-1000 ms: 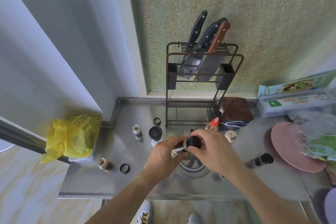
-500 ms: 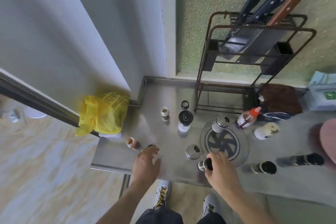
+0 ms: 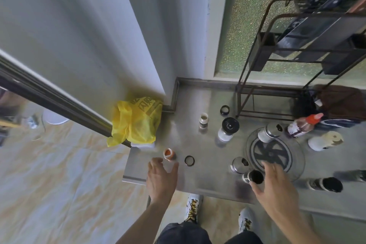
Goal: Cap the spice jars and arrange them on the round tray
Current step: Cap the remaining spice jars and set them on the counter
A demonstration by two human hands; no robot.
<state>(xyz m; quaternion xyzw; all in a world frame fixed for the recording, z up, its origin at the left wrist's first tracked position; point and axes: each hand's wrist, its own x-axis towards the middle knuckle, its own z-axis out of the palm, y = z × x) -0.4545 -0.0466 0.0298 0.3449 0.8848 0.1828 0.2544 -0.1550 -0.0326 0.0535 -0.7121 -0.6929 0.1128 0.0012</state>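
Note:
An uncapped jar of orange spice (image 3: 168, 153) stands near the steel table's left front corner, with a black ring cap (image 3: 189, 160) just to its right. My left hand (image 3: 161, 176) hovers right before that jar, fingers apart and holding nothing. A black-capped jar (image 3: 254, 176) stands at the near-left edge of the round glass tray (image 3: 297, 166). My right hand (image 3: 273, 186) is spread around it, thumb and fingers loose. One steel shaker (image 3: 270, 134) stands on the tray and another (image 3: 239, 164) stands just left of it.
Further back are a small open white jar (image 3: 204, 120), a loose black cap (image 3: 224, 109) and a black-topped white jar (image 3: 227, 128). A red-tipped bottle (image 3: 303, 127), a white jar (image 3: 324, 140) and a dark jar (image 3: 324, 184) lie right. A yellow bag (image 3: 136, 120) and knife rack (image 3: 277, 77) border the table.
The view has tilted down and left. My left hand moved up to the orange jar. My right hand set the black-capped jar by the tray and loosened its fingers.

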